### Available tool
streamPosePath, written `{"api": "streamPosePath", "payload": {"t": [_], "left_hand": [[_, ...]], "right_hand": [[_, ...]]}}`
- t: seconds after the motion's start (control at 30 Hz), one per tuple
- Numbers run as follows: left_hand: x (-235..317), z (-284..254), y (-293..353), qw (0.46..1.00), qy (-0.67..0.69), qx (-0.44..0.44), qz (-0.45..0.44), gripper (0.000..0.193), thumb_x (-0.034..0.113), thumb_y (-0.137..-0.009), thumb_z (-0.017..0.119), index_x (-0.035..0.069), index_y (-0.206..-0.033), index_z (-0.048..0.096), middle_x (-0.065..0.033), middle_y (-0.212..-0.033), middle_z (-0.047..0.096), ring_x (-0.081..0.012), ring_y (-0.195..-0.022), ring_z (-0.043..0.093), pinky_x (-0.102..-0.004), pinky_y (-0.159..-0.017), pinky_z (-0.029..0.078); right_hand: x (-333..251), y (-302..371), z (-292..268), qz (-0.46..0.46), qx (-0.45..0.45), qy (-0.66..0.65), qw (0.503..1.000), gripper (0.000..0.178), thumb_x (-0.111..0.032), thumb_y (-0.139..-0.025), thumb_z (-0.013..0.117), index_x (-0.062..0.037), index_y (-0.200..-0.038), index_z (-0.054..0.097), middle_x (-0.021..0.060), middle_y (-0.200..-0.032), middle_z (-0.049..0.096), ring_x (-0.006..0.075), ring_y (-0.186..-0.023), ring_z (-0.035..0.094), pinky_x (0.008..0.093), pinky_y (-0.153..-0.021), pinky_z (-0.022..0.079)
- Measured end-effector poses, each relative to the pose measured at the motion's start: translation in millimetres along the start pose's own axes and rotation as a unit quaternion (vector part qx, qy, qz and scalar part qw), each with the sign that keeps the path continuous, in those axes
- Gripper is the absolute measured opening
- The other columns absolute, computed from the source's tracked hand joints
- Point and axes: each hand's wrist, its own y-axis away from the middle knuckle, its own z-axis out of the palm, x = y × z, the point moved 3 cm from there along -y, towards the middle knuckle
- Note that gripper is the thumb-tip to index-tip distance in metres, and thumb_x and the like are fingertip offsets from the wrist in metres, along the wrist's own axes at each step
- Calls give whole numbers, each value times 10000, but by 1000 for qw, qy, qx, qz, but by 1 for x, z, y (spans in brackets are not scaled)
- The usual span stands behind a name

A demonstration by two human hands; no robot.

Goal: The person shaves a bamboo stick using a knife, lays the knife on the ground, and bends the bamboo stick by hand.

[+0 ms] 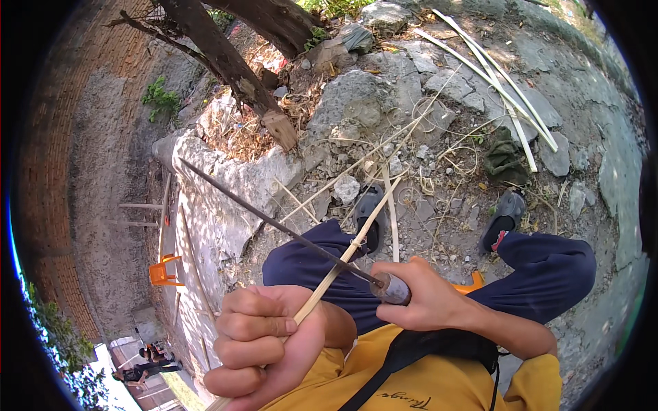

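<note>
My left hand is closed round a pale bamboo strip, which slants up and away to the right. In my right hand is the grey round handle of a long, thin-bladed knife. The dark blade points up and to the left, crossing the strip above my left fist. Whether its edge cuts into the strip I cannot tell. Part of the strip below the fist is hidden by my fingers.
Long pale strips lie on broken concrete at the upper right. Thin shavings and a dark green cloth lie near my feet. A tree trunk leans at upper left. An orange chair stands left; people are farther off, lower left.
</note>
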Motion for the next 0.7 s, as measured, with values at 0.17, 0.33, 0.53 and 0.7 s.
{"api": "streamPosePath", "payload": {"t": [0.17, 0.33, 0.53, 0.7], "left_hand": [[-3, 1, 4, 999, -32, 2, 0, 508, 532, -1075, 225, 179, -717, 300, 44, -489, 262, -60, -373, 211, -219, -436, 195], [-1, -8, 0, 999, -32, 36, 2, 504, 530, -1074, 239, 177, -719, 297, 44, -487, 262, -65, -375, 215, -211, -426, 202], [2, -12, 2, 995, -33, -16, -93, 577, 667, -986, 399, 120, -809, 356, -4, -628, 341, -103, -422, 299, -250, -428, 288], [4, -37, 49, 973, -45, -68, -216, 660, 712, -872, 581, 93, -836, 354, -39, -765, 386, -128, -490, 384, -262, -433, 315]], "right_hand": [[60, -16, -4, 62, 39, 31, 997, 311, -174, -746, 663, 37, -967, 607, 123, -633, 568, 198, -572, 534, 358, -585, 461], [46, -16, -12, 74, 58, 24, 995, 286, -169, -745, 656, 35, -936, 596, 101, -633, 577, 174, -537, 508, 342, -549, 447], [40, -7, -18, 71, 36, 39, 996, 330, -162, -741, 663, 31, -1006, 628, 140, -664, 593, 195, -558, 535, 350, -571, 460], [59, 7, -25, 74, 61, 60, 994, 365, -150, -721, 670, 31, -1035, 624, 142, -664, 593, 197, -555, 539, 349, -573, 468]]}}
